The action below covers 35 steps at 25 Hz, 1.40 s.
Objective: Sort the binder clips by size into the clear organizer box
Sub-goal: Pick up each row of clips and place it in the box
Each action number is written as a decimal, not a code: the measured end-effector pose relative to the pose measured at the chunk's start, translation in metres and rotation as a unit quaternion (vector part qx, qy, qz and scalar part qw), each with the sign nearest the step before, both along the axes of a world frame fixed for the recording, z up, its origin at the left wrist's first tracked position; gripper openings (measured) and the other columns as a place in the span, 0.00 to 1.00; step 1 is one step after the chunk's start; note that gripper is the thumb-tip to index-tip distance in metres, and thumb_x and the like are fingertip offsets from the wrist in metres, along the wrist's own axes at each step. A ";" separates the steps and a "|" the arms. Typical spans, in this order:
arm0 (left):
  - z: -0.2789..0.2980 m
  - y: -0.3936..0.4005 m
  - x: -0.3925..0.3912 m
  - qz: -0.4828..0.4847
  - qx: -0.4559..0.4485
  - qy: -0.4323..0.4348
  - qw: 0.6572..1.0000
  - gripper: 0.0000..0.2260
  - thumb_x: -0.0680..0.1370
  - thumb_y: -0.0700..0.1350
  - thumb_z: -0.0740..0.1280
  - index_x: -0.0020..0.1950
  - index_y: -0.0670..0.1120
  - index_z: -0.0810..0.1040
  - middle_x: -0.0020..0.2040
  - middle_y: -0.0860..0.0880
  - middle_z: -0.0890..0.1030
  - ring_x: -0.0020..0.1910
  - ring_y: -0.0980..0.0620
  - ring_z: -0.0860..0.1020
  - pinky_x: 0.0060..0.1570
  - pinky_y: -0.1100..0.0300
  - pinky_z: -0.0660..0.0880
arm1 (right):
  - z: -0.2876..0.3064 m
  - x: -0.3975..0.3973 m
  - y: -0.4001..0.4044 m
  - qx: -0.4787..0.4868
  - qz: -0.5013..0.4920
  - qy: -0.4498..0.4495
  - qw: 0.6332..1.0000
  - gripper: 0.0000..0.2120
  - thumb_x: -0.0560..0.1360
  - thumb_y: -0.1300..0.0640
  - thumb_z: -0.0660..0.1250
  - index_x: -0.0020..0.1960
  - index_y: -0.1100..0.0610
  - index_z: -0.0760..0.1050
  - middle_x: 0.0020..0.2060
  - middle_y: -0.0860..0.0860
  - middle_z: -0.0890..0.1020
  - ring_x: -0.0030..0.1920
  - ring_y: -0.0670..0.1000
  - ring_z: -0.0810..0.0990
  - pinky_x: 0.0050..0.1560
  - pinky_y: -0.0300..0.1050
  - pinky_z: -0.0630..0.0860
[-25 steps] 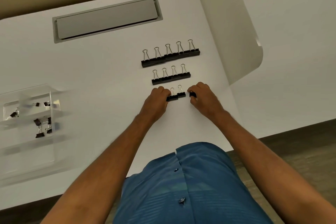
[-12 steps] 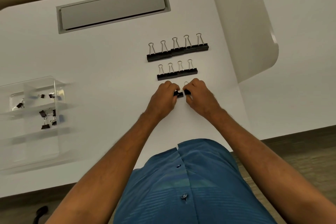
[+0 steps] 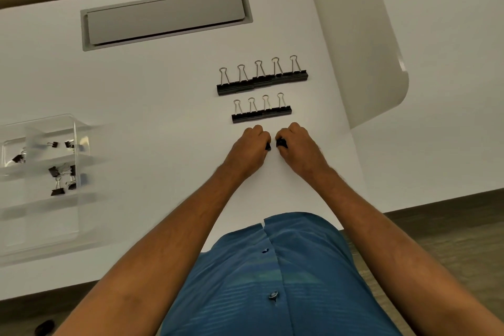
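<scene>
Both arms are stretching forward, converging at the middle. The left hand [image 3: 249, 148] and right hand [image 3: 298, 146] are sitting knuckles-up, nearly touching, fingers curling under and pinching something small and black.

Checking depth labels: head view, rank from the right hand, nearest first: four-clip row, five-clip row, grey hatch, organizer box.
1. Four-clip row: just beyond the right hand.
2. Five-clip row: next row back.
3. Grey hatch: far edge of the desk, left of the rows.
4. Organizer box: far left of the desk.
</scene>
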<state>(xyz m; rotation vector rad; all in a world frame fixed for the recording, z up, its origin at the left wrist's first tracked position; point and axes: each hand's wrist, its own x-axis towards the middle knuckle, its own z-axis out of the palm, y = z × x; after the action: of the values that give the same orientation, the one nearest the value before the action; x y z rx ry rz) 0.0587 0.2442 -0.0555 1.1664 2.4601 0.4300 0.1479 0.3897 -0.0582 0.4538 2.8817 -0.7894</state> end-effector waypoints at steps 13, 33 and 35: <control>0.027 -0.111 -0.007 0.123 0.094 -0.105 0.982 0.06 0.78 0.41 0.69 0.55 0.46 0.78 0.51 0.51 0.72 0.46 0.54 0.73 0.48 0.61 0.73 | 0.030 -0.016 -0.070 -0.078 -0.009 0.034 0.996 0.07 0.79 0.60 0.69 0.56 0.57 0.76 0.53 0.51 0.72 0.49 0.48 0.74 0.50 0.38 0.74; 0.074 -0.498 -0.102 0.445 0.155 -0.007 0.882 0.09 0.77 0.39 0.70 0.57 0.46 0.77 0.56 0.49 0.72 0.51 0.55 0.75 0.53 0.69 0.74 | 0.078 -0.184 -0.399 -0.190 0.219 0.059 0.955 0.08 0.78 0.57 0.70 0.57 0.50 0.77 0.53 0.45 0.71 0.50 0.45 0.78 0.58 0.48 0.79; 0.066 -0.517 -0.114 0.439 0.105 -0.008 0.893 0.09 0.77 0.38 0.70 0.56 0.45 0.77 0.57 0.47 0.72 0.53 0.51 0.76 0.55 0.60 0.76 | 0.079 -0.192 -0.421 -0.191 0.230 0.054 0.953 0.08 0.78 0.57 0.70 0.57 0.50 0.77 0.53 0.45 0.71 0.50 0.46 0.78 0.57 0.49 0.79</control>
<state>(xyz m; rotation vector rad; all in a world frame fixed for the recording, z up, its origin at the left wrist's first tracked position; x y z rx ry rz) -0.0555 -0.2728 0.0103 0.0164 2.8532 0.9507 -0.0436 -0.0309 0.0212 -0.3010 2.6539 -1.2609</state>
